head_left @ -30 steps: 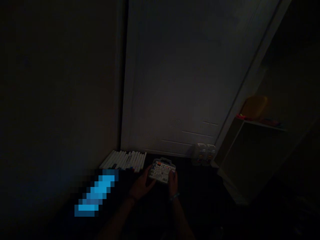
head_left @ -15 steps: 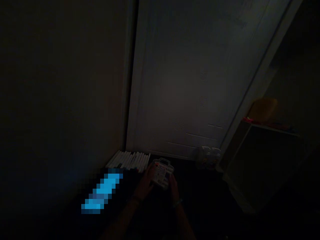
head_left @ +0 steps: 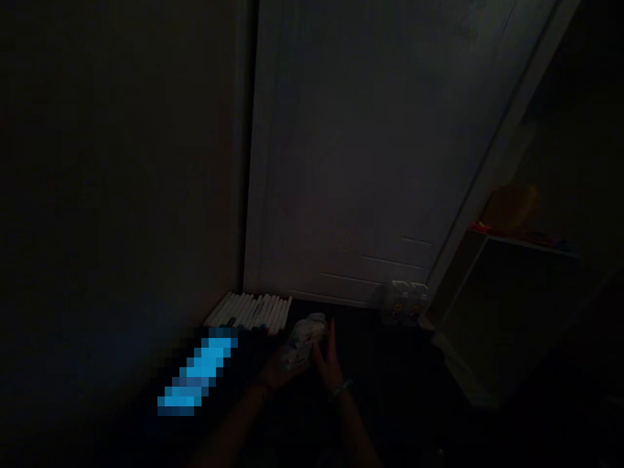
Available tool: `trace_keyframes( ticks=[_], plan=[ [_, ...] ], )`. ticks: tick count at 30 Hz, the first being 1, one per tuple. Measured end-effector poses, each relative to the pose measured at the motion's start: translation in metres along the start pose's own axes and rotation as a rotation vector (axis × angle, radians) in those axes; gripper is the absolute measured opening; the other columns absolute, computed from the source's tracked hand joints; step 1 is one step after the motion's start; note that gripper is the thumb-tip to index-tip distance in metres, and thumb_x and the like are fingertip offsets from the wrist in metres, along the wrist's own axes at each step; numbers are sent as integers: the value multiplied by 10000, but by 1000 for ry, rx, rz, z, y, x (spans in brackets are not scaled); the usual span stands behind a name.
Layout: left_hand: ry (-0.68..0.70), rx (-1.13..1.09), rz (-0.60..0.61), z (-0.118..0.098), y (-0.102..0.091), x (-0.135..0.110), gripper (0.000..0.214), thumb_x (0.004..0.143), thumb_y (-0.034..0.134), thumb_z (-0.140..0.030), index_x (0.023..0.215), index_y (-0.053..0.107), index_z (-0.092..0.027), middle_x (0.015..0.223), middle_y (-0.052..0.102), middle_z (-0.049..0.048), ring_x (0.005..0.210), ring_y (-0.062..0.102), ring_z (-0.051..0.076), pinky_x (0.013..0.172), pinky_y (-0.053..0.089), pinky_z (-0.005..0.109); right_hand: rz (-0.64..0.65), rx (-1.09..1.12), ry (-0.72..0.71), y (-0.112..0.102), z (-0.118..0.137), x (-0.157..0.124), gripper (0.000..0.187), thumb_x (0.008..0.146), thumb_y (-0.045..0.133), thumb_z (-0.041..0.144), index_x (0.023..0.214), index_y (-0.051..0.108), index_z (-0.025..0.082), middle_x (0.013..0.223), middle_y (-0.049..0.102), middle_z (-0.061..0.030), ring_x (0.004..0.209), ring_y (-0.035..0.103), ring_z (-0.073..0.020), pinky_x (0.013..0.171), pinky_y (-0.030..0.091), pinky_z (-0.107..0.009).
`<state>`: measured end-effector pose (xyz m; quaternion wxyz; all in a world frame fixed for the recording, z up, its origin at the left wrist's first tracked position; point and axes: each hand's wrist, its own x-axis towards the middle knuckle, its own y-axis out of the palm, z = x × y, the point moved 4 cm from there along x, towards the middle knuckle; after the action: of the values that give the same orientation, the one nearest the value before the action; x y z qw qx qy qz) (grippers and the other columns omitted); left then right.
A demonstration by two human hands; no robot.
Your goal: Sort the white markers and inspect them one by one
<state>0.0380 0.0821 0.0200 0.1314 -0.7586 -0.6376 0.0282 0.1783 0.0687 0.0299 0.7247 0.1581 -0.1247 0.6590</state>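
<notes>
case (head_left: 303, 343) in the left hand (head_left: 279, 372): through the head camera i see the fingers closed around its lower part at about seven o'clock, the palm apparently underneath, likely to bear the weight. the right hand (head_left: 329, 365) is by the case at four o'clock, thumb near its edge, fingers upright; in this gloom i cannot tell whether it grips or merely steadies. the case leans over the dark table (head_left: 385, 370), its details smeared.

at ten o'clock from it, white markers (head_left: 253, 313) lie side by side in a row, probably to keep them orderly. between eight and nine glows a blue patch (head_left: 197, 374), too pixelated to identify. between two and three, two clear jugs (head_left: 407, 304) stand near the pale panel (head_left: 341, 149), perhaps tucked out of the way.
</notes>
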Motion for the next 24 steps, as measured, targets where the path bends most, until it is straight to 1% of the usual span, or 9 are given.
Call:
trace_keyframes(
  ticks=[2, 4, 6, 8, 11, 14, 16, 20, 24],
  plan=[
    [-17, -43, 37, -1, 2, 2, 488, 691, 526, -435, 1113, 534, -190, 1030, 635, 101, 1002, 554, 306, 820, 453, 523, 16, 117, 115, 0, -5, 0, 733, 717, 575, 438, 1332, 251, 204, 1104, 587, -81, 1039, 532, -208, 903, 398, -395],
    [-18, -52, 76, -3, 2, 2, 454, 698, 511, -443, 1077, 561, -198, 1020, 642, 90, 993, 559, 307, 813, 460, 514, 25, 170, 198, -1, -8, 1, 664, 697, 583, 461, 1263, 378, 180, 992, 636, -78, 937, 584, -216, 834, 446, -383],
    [-4, -52, 111, -2, 1, 1, 437, 657, 558, -437, 1027, 589, -206, 1022, 643, 77, 980, 568, 303, 824, 463, 491, 17, 169, 219, -3, -10, 3, 548, 683, 584, 482, 1125, 523, 165, 959, 645, -73, 905, 592, -219, 811, 460, -363],
    [24, -37, 117, -1, -1, 0, 463, 587, 632, -415, 1002, 597, -211, 1045, 634, 71, 986, 564, 302, 849, 456, 473, -3, 164, 217, -6, -11, 5, 497, 677, 576, 502, 1037, 573, 160, 947, 647, -68, 891, 593, -217, 792, 467, -350],
    [94, 26, 91, 1, -4, 2, 525, 534, 674, -410, 1012, 584, -211, 1070, 622, 66, 999, 559, 288, 880, 443, 442, -110, 211, 212, -14, -18, 8, 529, 699, 536, 522, 1094, 528, 171, 996, 632, -71, 882, 597, -208, 761, 478, -334],
    [171, 123, -28, 2, -11, 10, 562, 590, 625, -449, 1074, 535, -178, 1117, 595, 77, 1033, 542, 252, 916, 415, 395, -222, 259, 223, -22, -27, 9, 588, 723, 493, 533, 1191, 446, 180, 1065, 604, -77, 906, 593, -209, 743, 481, -328],
    [168, 140, -95, 6, -14, 15, 566, 645, 569, -466, 1109, 496, -149, 1140, 578, 93, 1047, 534, 234, 920, 407, 368, -262, 240, 222, -25, -30, 9, 619, 707, 514, 528, 1216, 427, 185, 1087, 594, -74, 946, 578, -216, 766, 472, -331],
    [104, 113, -73, 11, -13, 19, 552, 713, 498, -475, 1159, 428, -157, 1093, 607, 86, 983, 575, 208, 865, 443, 323, -230, 158, 172, -23, -27, 8, 616, 683, 552, 510, 1206, 456, 198, 1148, 560, -64, 1043, 521, -215, 846, 433, -313],
    [88, 73, -53, 4, -11, 16, 554, 724, 479, -500, 1162, 413, -167, 1083, 614, 81, 972, 582, 203, 843, 453, 305, -188, 143, 180, -21, -23, 7, 601, 694, 535, 515, 1207, 457, 213, 1177, 541, -55, 1056, 513, -205, 857, 424, -302]
  ],
)
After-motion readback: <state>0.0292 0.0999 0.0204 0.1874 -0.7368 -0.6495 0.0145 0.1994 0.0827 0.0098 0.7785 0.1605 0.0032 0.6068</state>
